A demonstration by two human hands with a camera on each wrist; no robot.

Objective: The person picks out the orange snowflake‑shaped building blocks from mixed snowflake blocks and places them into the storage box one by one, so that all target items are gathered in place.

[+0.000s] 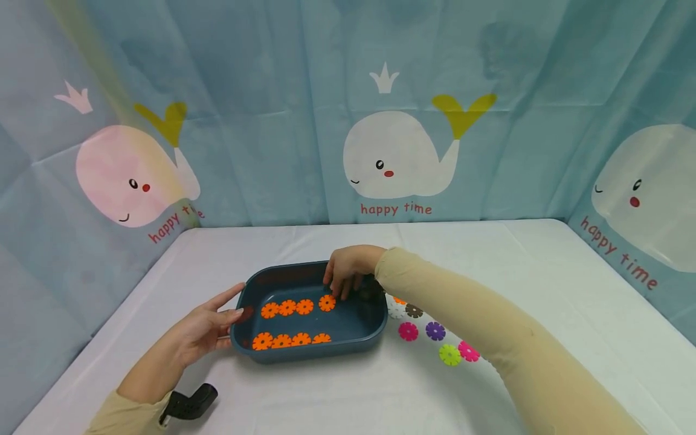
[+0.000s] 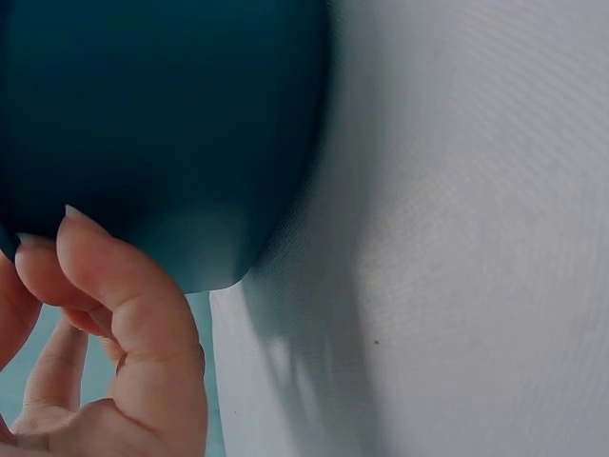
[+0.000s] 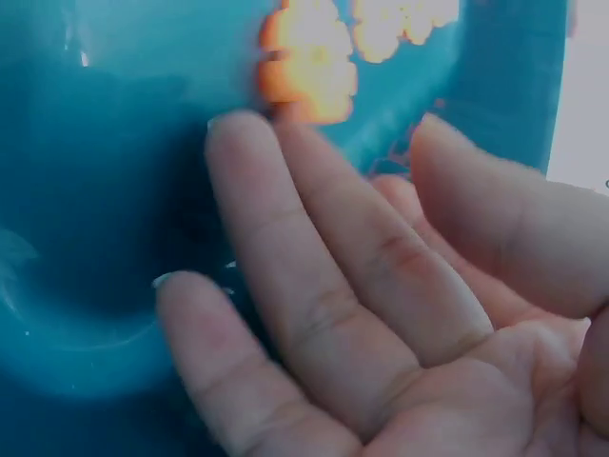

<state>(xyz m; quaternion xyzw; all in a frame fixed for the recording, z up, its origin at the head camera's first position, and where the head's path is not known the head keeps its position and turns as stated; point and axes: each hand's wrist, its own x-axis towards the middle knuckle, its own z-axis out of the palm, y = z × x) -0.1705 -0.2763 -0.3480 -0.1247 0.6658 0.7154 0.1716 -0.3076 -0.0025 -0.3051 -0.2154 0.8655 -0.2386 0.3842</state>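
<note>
A dark blue rectangular tub (image 1: 310,356) with rounded corners stands on the white table. Inside it, notched orange flower-shaped discs (image 1: 287,307) lie in two rows. My left hand (image 1: 201,329) holds the tub's left end at the rim; the left wrist view shows bent fingers (image 2: 133,286) against the blue wall (image 2: 171,124). My right hand (image 1: 348,269) reaches down into the tub from the back right, its fingers pointing at the floor. Beside its fingertips lies the last orange disc (image 1: 327,302) of the back row. The right wrist view shows loosely extended fingers (image 3: 285,238) by a blurred orange disc (image 3: 306,62).
Right of the tub lie several loose discs: a pink disc (image 1: 408,331), a purple disc (image 1: 435,330), a lime disc (image 1: 449,354), a brown disc (image 1: 414,310) and others partly under the right sleeve (image 1: 462,290). A whale-print curtain (image 1: 272,121) hangs behind the table.
</note>
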